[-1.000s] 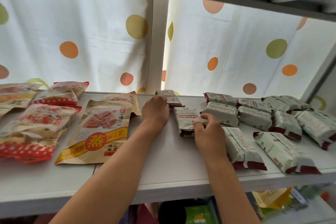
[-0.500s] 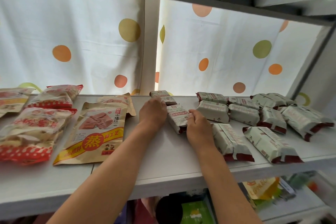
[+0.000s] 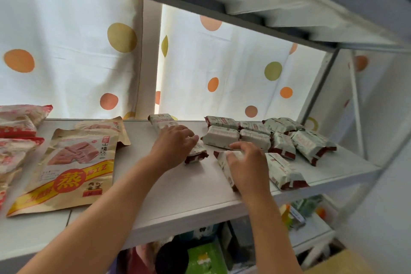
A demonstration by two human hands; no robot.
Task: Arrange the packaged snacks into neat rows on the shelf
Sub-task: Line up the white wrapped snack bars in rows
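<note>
Several small white-and-maroon snack packs lie on the white shelf [image 3: 178, 187]. My left hand [image 3: 172, 148] lies over one pack [image 3: 196, 154] at mid-shelf, fingers bent over its far end. My right hand [image 3: 248, 168] grips a second pack [image 3: 223, 162] lying just to the right, thumb on its left side and fingers curled over its top. Another pack [image 3: 159, 120] sits alone at the back, just beyond my left hand. A loose cluster of the same packs [image 3: 255, 138] fills the right part of the shelf, and one [image 3: 283, 172] lies near the front edge.
Large kraft pouches [image 3: 73, 162] and red-and-white bags [image 3: 15, 127] cover the shelf's left part. A dotted curtain [image 3: 222, 69] hangs behind. A shelf board [image 3: 244, 13] runs overhead, with a metal post [image 3: 322, 80] at the right. Below, a lower shelf holds coloured items [image 3: 298, 213].
My left hand moved from the back pack onto the middle pack. My right hand left that middle pack and took hold of the pack to its right. The view shifted right.
</note>
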